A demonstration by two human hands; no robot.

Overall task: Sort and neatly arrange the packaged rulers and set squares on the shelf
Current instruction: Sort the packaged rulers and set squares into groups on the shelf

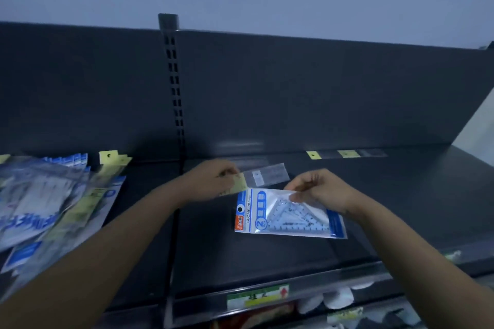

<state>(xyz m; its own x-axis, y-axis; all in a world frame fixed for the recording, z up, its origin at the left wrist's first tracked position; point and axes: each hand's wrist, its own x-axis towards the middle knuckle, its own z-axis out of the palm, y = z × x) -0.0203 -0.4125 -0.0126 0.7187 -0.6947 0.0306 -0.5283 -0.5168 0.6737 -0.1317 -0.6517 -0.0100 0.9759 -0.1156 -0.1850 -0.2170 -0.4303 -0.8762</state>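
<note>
A blue and white set square pack (288, 215) marked "Geometric" lies flat over the dark shelf (401, 195). My right hand (318, 189) pinches its upper edge. Left of it, my left hand (213, 177) grips the yellow header end of a clear packaged ruler (263, 175), whose far end points right toward the back panel. A heap of blue and white packs and yellow-headed rulers (53, 200) lies on the shelf's left section.
More clear yellow-headed rulers (347, 153) lie along the back right of the shelf. A slotted upright post (175, 88) splits the back panel. A green and yellow price tag (258, 296) sits on the front rail, with other goods below.
</note>
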